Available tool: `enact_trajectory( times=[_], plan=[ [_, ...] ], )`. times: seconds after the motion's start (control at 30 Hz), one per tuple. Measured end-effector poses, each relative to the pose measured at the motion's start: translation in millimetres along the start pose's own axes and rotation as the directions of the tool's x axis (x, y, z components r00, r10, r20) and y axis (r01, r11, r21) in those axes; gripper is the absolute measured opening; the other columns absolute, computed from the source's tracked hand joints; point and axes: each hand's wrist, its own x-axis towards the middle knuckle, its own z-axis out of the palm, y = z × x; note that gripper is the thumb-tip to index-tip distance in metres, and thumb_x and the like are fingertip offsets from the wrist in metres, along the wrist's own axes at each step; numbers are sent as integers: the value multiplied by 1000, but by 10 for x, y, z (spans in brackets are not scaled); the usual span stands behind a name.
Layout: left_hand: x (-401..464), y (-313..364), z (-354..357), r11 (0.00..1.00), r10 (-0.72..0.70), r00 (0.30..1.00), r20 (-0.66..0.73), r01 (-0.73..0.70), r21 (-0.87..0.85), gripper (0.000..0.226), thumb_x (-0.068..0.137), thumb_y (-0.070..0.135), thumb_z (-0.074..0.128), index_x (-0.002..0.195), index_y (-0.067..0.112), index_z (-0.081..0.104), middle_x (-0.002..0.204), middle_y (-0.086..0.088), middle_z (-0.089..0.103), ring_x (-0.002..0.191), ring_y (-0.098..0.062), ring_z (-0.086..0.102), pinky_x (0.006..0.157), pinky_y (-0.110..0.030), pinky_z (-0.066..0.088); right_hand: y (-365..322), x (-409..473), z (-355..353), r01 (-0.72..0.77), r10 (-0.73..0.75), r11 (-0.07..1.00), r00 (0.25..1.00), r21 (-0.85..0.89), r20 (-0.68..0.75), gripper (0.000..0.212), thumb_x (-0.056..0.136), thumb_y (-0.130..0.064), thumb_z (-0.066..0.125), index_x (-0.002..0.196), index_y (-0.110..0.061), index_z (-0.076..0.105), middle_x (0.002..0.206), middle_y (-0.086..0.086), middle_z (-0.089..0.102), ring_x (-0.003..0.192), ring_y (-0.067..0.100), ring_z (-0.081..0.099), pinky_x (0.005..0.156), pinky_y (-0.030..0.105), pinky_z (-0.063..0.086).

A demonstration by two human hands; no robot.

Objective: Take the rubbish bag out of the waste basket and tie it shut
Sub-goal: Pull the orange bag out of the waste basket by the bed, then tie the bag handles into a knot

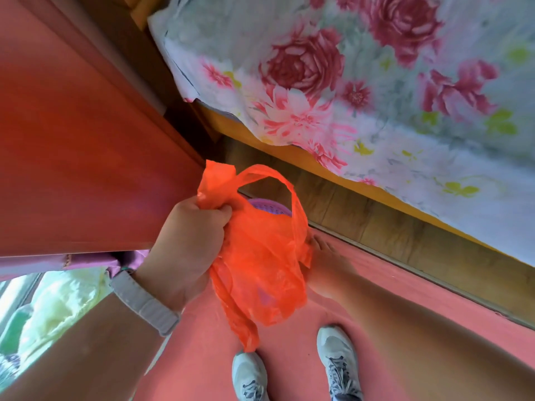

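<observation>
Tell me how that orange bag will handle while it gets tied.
The orange bag is probably floppy: its thin film crumples and sags below the left hand. It likely weighs little, hanging from one fist. Its loose handle loop should knot easily.

I stand on a red floor [362, 287]. A red-brown wooden cabinet [72, 134] fills my upper left. To my right a bed, its yellow wooden frame [260, 141] under a white sheet [390, 91] printed with pink roses. Wood-grain strip [390, 224] along the bed base. Bright daylight through a window [43, 311], lower left.
</observation>
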Motion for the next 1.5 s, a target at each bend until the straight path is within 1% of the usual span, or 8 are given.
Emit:
enact_trajectory(
  times=[0.27, 0.43, 0.63, 0.83, 1.07, 1.23, 1.33, 1.5],
  plan=[
    [-459, 500, -347, 1000, -19, 1000, 4, 19, 10, 17, 84, 12, 58, 90, -3, 63, 78, -25, 59, 69, -33, 55, 64, -50, 47, -433, -897, -734, 212, -124, 928, 951, 306, -283, 28, 89, -34, 56, 113, -20, 61, 117, 3, 58, 101, 30, 63, 82, 44, 53],
    [-896, 1016, -588, 1000, -2, 998, 63, 1, 8, 15, 85, 12, 57, 88, -3, 62, 77, -18, 59, 72, -30, 55, 68, -46, 48, -1130, -1706, -1458, 410, -180, 768, 875, 492, -449, 46, 80, -52, 50, 110, -20, 61, 93, -8, 60, 89, 15, 58, 78, 33, 46],
    [-1391, 1621, -942, 994, 67, 988, 140, -55, -91, 15, 90, 5, 54, 79, 13, 62, 69, -7, 63, 60, -19, 60, 59, -28, 51, -1675, -2402, -2134, 395, -211, 829, 876, 395, -434, 23, 98, -31, 52, 81, -17, 58, 71, 7, 64, 62, 22, 56, 64, 45, 49],
    [-1658, 1980, -1366, 998, 55, 981, 187, -54, -13, 8, 90, 7, 52, 92, 4, 60, 83, -18, 60, 77, -30, 57, 77, -45, 49, -2120, -3311, -2774, 491, -108, 626, 824, 605, -556, 33, 104, -24, 42, 72, -14, 48, 50, 1, 51, 46, 13, 45, 57, 33, 38],
    [-1923, 2109, -1821, 997, 31, 982, 188, -43, 59, 22, 78, 18, 68, 89, -1, 66, 85, -24, 66, 74, -33, 63, 68, -44, 50, -2516, -4112, -3270, 622, -108, 560, 711, 548, -695, 34, 96, -36, 46, 64, -24, 39, 53, -7, 31, 51, 18, 30, 55, 41, 27],
    [-2228, 2245, -2196, 974, 10, 954, 299, -77, 214, 38, 55, 9, 72, 92, 1, 66, 83, -18, 60, 69, -27, 57, 61, -38, 44, -2655, -4504, -3310, 613, -118, 641, 672, 461, -731, 34, 102, -26, 45, 79, -1, 49, 63, 9, 39, 56, 18, 37, 56, 37, 30],
    [-2489, 2247, -2343, 857, -30, 885, 465, -217, 468, 42, 71, 7, 70, 109, 22, 61, 90, -12, 65, 67, -22, 59, 50, -29, 49, -2699, -4635, -3284, 588, -80, 661, 673, 466, -736, 32, 101, -23, 46, 82, 2, 52, 67, 12, 42, 58, 19, 41, 57, 35, 32],
    [-2777, 2139, -2572, 329, 42, 860, 508, -492, 806, 58, 59, 43, 76, 107, 12, 63, 84, -4, 64, 67, -19, 57, 58, -31, 51, -2514, -4720, -3291, 562, 64, 639, 641, 525, -765, 32, 92, -31, 48, 70, -9, 49, 66, 12, 44, 59, 23, 43, 55, 40, 37]
  ],
)
